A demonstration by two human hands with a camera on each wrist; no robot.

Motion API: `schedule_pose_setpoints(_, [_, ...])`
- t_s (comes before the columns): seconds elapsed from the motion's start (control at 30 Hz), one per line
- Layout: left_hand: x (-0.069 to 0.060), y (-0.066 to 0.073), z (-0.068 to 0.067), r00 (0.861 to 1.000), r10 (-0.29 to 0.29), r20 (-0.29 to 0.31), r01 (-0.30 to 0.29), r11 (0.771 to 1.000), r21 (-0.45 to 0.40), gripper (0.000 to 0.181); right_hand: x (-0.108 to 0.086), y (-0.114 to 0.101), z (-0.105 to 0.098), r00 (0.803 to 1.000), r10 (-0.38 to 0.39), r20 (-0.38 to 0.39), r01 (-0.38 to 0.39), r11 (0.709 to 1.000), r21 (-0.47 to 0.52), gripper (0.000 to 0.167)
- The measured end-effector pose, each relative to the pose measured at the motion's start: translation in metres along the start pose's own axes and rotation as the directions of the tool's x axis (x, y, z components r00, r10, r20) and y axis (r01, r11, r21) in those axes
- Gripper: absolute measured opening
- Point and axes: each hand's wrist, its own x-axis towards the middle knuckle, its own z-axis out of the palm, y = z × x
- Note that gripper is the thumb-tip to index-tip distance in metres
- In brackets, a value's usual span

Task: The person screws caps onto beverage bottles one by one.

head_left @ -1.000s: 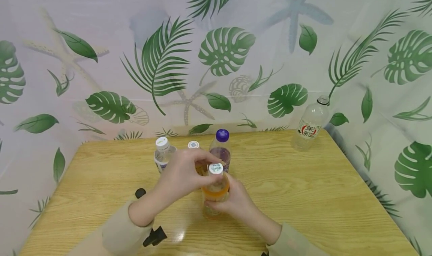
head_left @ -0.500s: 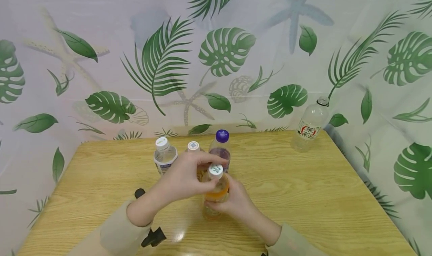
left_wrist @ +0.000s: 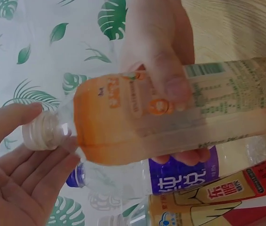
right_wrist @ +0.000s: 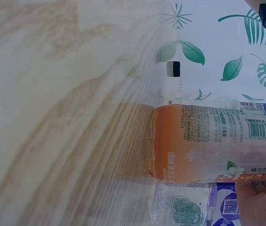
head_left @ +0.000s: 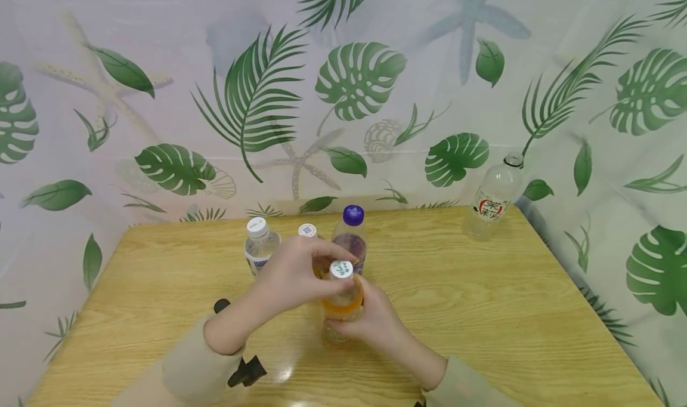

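Bottle [head_left: 342, 307] upright in right hand [head_left: 376, 321], left hand [head_left: 292, 271] curved around cap [head_left: 341, 269].

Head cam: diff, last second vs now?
Minor. The left hand shifted slightly at the white cap, its thumb a bit farther forward than half a second ago; the cap's printing looks turned, direction unclear. No bottle picked up or put down. Unchanged: right hand holding the orange-labelled bottle, purple-capped bottle, two other white-capped bottles, clear bottle at far right.

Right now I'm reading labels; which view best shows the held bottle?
Left wrist: the held bottle is close, its cap and printed label large. Head shows it from above, partly covered; right wrist shows base and label, no cap.
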Motion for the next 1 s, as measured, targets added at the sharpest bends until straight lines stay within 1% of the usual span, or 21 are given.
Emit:
schedule_pose_setpoints(0.07, [0.002,-0.002,-0.004,0.998,0.012,0.056,-0.01,0.999,-0.043,0.024,0.001,-0.001,0.0,1.0,0.002,-0.005,-0.002,1.0,-0.007,0.067])
schedule_pose_setpoints(0.13, [0.004,-0.001,-0.007,0.995,0.015,0.094,-0.007,0.997,-0.083,0.025,0.001,-0.002,0.0,1.0,0.01,-0.009,-0.01,1.0,-0.009,0.068])
schedule_pose_setpoints(0.17, [0.004,-0.001,-0.007,0.994,0.012,0.104,-0.002,0.995,-0.1,0.025,0.001,-0.002,0.0,1.0,0.014,-0.011,-0.014,1.0,-0.01,0.069])
schedule_pose_setpoints(0.23, [0.003,0.0,-0.006,0.995,-0.01,0.098,0.02,0.994,-0.109,0.026,0.001,-0.003,0.0,1.0,0.02,-0.013,-0.02,1.0,-0.008,0.069])
schedule_pose_setpoints(0.3, [0.001,0.003,-0.001,0.998,-0.044,0.054,0.048,0.996,-0.081,0.028,0.001,-0.004,0.001,1.0,0.023,-0.013,-0.023,1.0,-0.007,0.069])
schedule_pose_setpoints(0.37, [-0.002,0.005,0.004,0.998,-0.065,-0.017,0.065,0.998,-0.02,0.029,0.001,-0.005,0.001,1.0,0.023,-0.014,-0.023,1.0,-0.01,0.068])
schedule_pose_setpoints(0.47, [-0.004,0.006,0.011,0.99,-0.071,-0.122,0.08,0.994,0.072,0.031,0.001,-0.005,0.001,1.0,0.023,-0.017,-0.023,1.0,-0.005,0.067])
schedule_pose_setpoints(0.53, [-0.003,0.006,0.013,0.987,-0.059,-0.151,0.075,0.993,0.096,0.028,0.002,-0.005,0.001,1.0,0.022,-0.017,-0.022,1.0,0.002,0.066])
schedule_pose_setpoints(0.57, [-0.003,0.005,0.013,0.987,-0.053,-0.152,0.069,0.993,0.1,0.027,0.002,-0.005,0.001,1.0,0.019,-0.017,-0.019,1.0,0.006,0.066])
schedule_pose_setpoints(0.6, [-0.002,0.005,0.013,0.988,-0.05,-0.143,0.065,0.993,0.096,0.026,0.002,-0.005,0.001,1.0,0.018,-0.017,-0.018,1.0,0.01,0.067])
schedule_pose_setpoints(0.67, [0.0,0.004,0.01,0.994,-0.047,-0.103,0.056,0.995,0.079,0.025,0.002,-0.006,0.001,1.0,0.016,-0.016,-0.016,1.0,0.009,0.067])
schedule_pose_setpoints(0.77, [0.003,0.003,0.004,0.999,-0.038,-0.014,0.038,0.999,0.027,0.021,0.001,-0.006,0.001,1.0,0.021,-0.019,-0.021,1.0,-0.002,0.068])
schedule_pose_setpoints(0.87, [0.005,0.001,-0.001,0.997,-0.018,0.074,0.021,0.999,-0.048,0.017,0.001,-0.007,0.001,0.999,0.042,-0.02,-0.042,0.999,-0.003,0.068])
schedule_pose_setpoints(0.93, [0.005,0.0,-0.001,0.995,-0.019,0.095,0.026,0.996,-0.081,0.017,0.0,-0.006,0.001,0.999,0.033,-0.025,-0.033,0.999,-0.011,0.067])
schedule_pose_setpoints(0.97, [0.004,0.0,0.0,0.996,-0.029,0.084,0.036,0.996,-0.086,0.018,0.0,-0.006,0.002,0.999,0.028,-0.023,-0.028,1.0,-0.007,0.067])
schedule_pose_setpoints(1.0, [0.003,0.001,0.003,0.997,-0.043,0.057,0.047,0.996,-0.076,0.019,-0.001,-0.006,0.002,1.0,0.02,-0.024,-0.02,1.0,-0.004,0.066])
